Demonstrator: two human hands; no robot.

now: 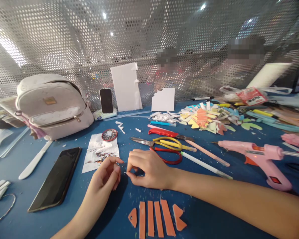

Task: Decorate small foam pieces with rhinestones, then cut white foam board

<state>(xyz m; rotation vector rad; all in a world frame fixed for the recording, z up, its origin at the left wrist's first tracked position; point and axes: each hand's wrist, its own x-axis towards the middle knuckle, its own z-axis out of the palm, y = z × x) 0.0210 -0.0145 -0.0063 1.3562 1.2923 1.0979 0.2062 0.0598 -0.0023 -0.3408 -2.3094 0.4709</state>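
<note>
Clock centred on the gap between the hands; 12 points away from the wearer.

9 o'clock: dark phone (56,181), flat on the blue desk (201,222). 10–11: white sheet (93,144) carrying loose coloured bits (102,154), with a red-rimmed dish (111,140) on its far edge. Left hand (108,176) overlaps the sheet's near corner in view; contact unclear. Risk: a nudge there could scatter the bits.

Left grip: thumb and forefinger curled close; cannot tell whether they pinch anything. Right hand (148,169), just right of centre: fingertips brought near the thumb, a gap behind them; contact and any tiny held item cannot be confirmed.

5 o'clock: orange pieces (158,219), laid in a row, separate. A dragging forearm could disorder them.

1–2: scissors (153,143), handles spread, just beyond the right hand. A knock could swing the points.

3 o'clock: pink glue gun (261,156), nozzle facing left. Heat not verifiable; if hot, a careless reach risks a burn.
</note>
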